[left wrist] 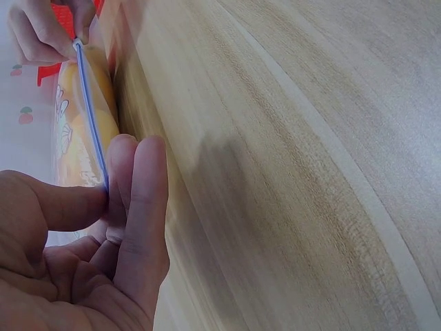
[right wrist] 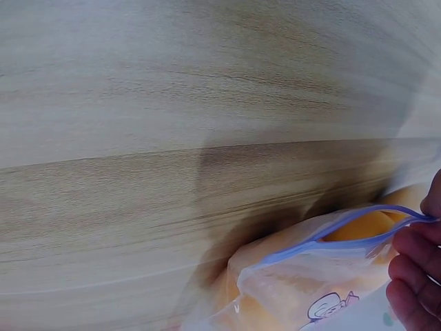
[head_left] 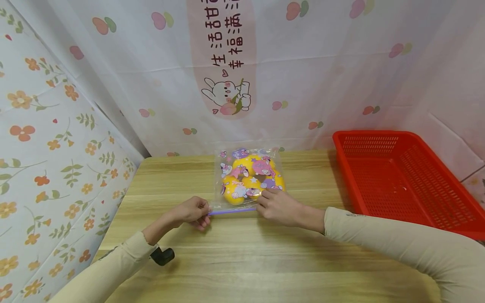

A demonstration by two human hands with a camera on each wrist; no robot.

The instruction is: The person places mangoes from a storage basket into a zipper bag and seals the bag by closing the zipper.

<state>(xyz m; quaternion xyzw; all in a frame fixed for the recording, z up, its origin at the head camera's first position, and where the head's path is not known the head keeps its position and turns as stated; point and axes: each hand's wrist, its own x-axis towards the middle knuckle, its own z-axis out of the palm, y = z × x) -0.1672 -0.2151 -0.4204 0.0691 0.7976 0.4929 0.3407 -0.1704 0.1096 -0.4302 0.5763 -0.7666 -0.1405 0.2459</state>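
Observation:
A clear zip bag (head_left: 248,179) with pink, purple and white cartoon prints lies on the wooden table, its purple zip edge (head_left: 231,212) toward me. Inside are several rounded yellow fruit-like things (head_left: 233,191); the print partly hides them. My left hand (head_left: 192,211) pinches the left end of the zip edge between thumb and fingers (left wrist: 120,165). At the other end, my right hand (head_left: 278,206) pinches the zip strip, right at a small whitish slider (left wrist: 78,45). In the right wrist view, the zip edge (right wrist: 324,241) gapes beside the right fingers (right wrist: 413,269), with yellow showing through.
To the right stands a red plastic basket (head_left: 348,181) with a perforated bottom. Behind the table hangs a white printed curtain (head_left: 166,84), and a floral cloth (head_left: 57,168) covers the left side. A black device (head_left: 163,256) sits at my left wrist.

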